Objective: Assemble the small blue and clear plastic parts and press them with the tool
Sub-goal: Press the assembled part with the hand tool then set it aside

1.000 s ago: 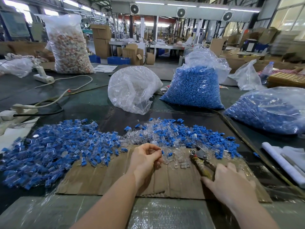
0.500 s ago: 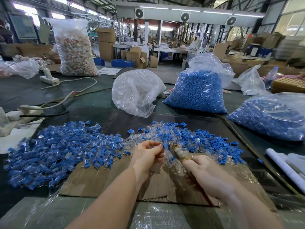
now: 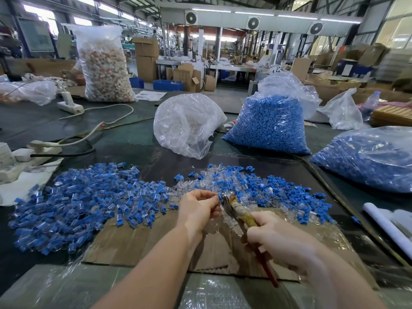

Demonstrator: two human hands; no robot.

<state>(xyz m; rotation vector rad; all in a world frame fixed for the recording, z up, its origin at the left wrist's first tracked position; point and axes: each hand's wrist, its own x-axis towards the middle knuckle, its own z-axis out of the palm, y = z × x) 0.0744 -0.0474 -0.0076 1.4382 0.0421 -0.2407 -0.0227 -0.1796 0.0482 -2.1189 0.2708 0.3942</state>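
Work piece: small clear-and-blue part, pinched at the fingertips of the left hand, above the cardboard sheet.
Tool: pliers; right hand wrapped round the handles; long axis runs from lower right up-left to the head.
Key relation: plier head touches or sits just beside the part, on its right side; whether the jaws enclose it cannot be told.
Next move (judgement): squeeze the handles while the left hand steadies the part.
Left heap: joined blue-and-clear pieces.
Right heap: loose blue and clear parts.
Clear bag: clear parts, little left.
Blue bag: blue parts, full.
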